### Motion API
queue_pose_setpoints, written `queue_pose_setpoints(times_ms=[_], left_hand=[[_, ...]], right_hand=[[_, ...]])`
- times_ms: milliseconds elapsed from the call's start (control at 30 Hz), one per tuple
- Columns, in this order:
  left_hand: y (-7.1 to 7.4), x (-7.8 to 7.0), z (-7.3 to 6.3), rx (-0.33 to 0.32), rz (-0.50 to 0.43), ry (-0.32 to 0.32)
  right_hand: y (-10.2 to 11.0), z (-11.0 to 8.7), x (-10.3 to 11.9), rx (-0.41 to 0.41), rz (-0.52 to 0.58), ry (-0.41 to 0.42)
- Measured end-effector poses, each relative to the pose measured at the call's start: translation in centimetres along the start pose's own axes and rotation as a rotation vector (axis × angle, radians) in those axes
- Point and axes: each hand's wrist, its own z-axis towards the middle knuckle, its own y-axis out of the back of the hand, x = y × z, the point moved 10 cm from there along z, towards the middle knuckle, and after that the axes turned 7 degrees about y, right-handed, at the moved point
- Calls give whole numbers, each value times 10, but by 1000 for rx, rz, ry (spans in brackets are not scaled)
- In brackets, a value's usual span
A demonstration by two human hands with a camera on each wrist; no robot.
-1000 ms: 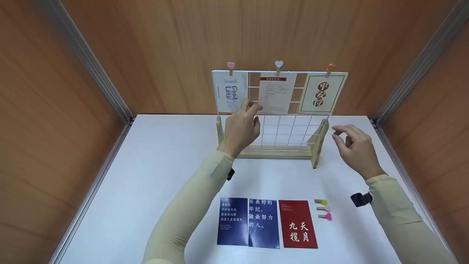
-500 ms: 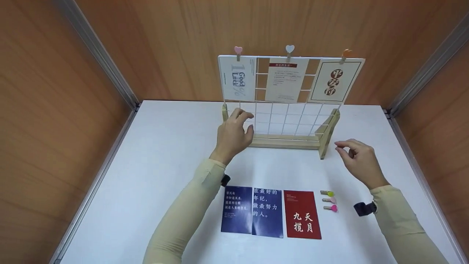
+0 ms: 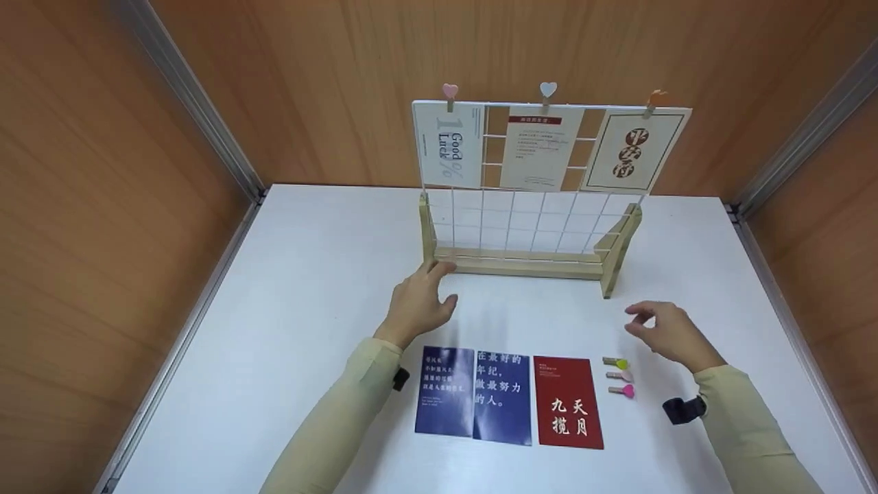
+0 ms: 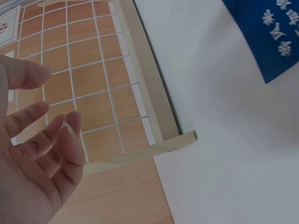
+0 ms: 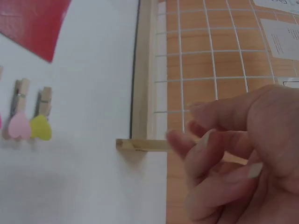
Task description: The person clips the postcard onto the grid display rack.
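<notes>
In the head view my left hand [image 3: 417,302] is held with loosely bent fingers and nothing in them, near the left foot of a wire grid rack [image 3: 528,266] on a wooden base. Opposite it, my right hand [image 3: 669,333] holds nothing, its thumb and fingers loosely curved above several small clothespins. These are a yellow-green one [image 3: 620,363], a pale pink one [image 3: 621,376] and a hot pink one [image 3: 624,391]. Left of them lie a red card [image 3: 568,384] and two blue cards, one on the left [image 3: 439,415] and one in the middle [image 3: 504,425].
Three cards hang along the rack's top: a Good Luck card [image 3: 466,130] under a pink heart clip [image 3: 450,91], a text card [image 3: 531,161] under a white heart clip [image 3: 548,90], and a bordered card [image 3: 603,175] under an orange clip [image 3: 657,98]. Wooden walls [image 3: 329,89] enclose the white table.
Both hands have come down and back from the rack, the left from in front of the hung cards. The head view has tilted, so the rack and loose cards sit higher in it.
</notes>
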Motion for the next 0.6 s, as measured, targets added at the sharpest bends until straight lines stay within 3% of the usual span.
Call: queue_pose_setpoints(times_ms=[133, 267, 467, 600], left_hand=[[-26, 16, -18, 194, 42, 61], [-50, 28, -35, 364, 65, 102], [-66, 36, -54, 487, 75, 125], [-72, 41, -63, 535, 62, 147]], right_hand=[[-25, -5, -19, 130, -17, -97], [-38, -7, -31, 152, -6, -149], [-47, -9, -42, 152, 8, -203], [-50, -7, -42, 138, 2, -207]])
